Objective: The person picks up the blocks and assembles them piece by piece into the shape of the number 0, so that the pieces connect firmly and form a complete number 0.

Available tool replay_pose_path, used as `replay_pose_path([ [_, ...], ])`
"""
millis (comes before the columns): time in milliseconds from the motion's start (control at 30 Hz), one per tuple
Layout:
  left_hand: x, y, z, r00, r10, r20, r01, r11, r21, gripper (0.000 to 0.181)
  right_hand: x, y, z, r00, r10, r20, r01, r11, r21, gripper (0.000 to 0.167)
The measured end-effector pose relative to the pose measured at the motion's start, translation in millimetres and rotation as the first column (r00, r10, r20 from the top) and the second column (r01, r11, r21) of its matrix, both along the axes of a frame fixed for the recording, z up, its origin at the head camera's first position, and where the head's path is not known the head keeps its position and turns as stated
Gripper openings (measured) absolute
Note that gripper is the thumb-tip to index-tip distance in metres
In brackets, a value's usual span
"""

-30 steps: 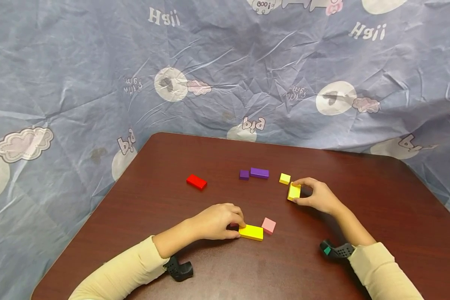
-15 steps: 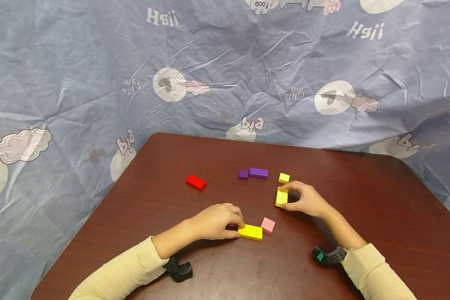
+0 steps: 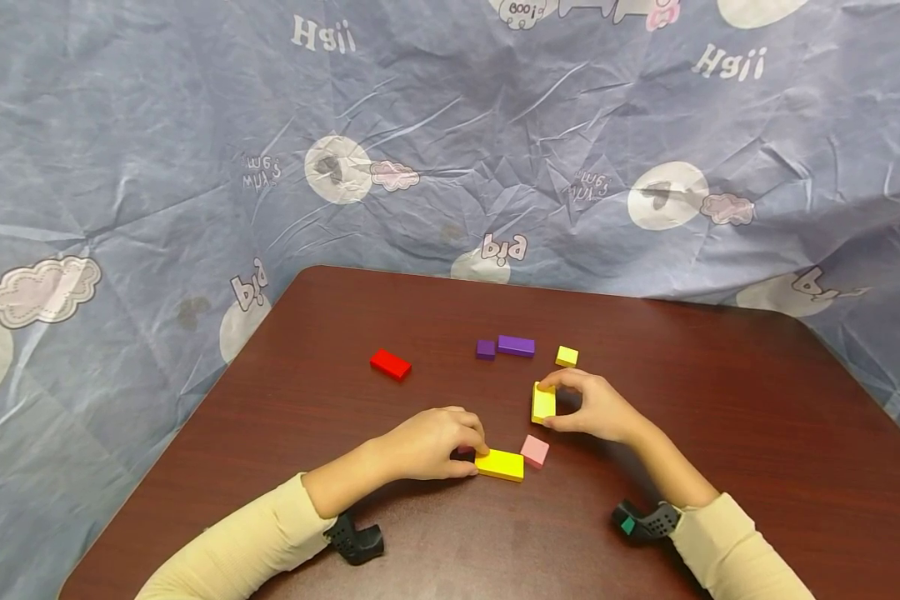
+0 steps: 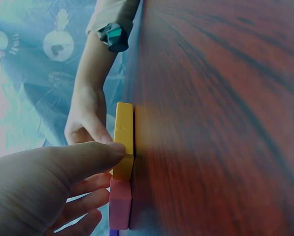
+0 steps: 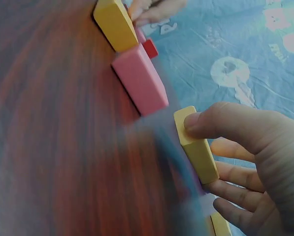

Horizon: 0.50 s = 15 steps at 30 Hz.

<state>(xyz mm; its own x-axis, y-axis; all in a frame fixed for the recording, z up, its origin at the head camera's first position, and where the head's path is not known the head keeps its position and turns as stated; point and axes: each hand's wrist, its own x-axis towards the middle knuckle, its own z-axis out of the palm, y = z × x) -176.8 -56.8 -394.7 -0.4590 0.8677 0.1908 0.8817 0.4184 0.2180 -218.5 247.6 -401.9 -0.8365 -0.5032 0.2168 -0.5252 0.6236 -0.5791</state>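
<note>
My left hand (image 3: 431, 442) pinches the left end of a bright yellow block (image 3: 502, 465) lying lengthwise on the brown table. A pink block (image 3: 535, 451) sits at that block's right end, slightly behind it. Between thumb and fingers, my right hand (image 3: 598, 408) holds a second, lighter yellow block (image 3: 543, 403), just beyond the pink one. In the right wrist view the thumb presses one end of this lighter yellow block (image 5: 198, 147); whether it touches the table I cannot tell.
Behind the right hand lies a small yellow block (image 3: 567, 357). Further left are a purple block (image 3: 516, 346), a small dark purple block (image 3: 486, 349) and a red block (image 3: 391, 364). A printed blue-grey cloth (image 3: 450, 125) hangs past the table's (image 3: 330, 292) far edge.
The right hand has carried the lighter yellow block leftward and a little nearer, away from the small yellow block. The left hand and its bright yellow block stay in place.
</note>
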Motion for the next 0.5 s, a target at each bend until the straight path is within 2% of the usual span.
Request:
replay_pose_path([
  [167, -0.4, 0.2, -0.5, 1.0, -0.002, -0.001, 0.002, 1.0, -0.001, 0.019, 3.1, -6.9, 0.0, 0.999, 0.035, -0.011, -0.035, 0.999, 0.027, 0.046],
  [500, 0.4, 0.7, 0.5, 1.0, -0.001, 0.005, 0.001, 1.0, 0.0, 0.019, 6.8, -10.3, -4.6, 0.998, 0.06, -0.011, -0.059, 0.997, 0.038, 0.044],
])
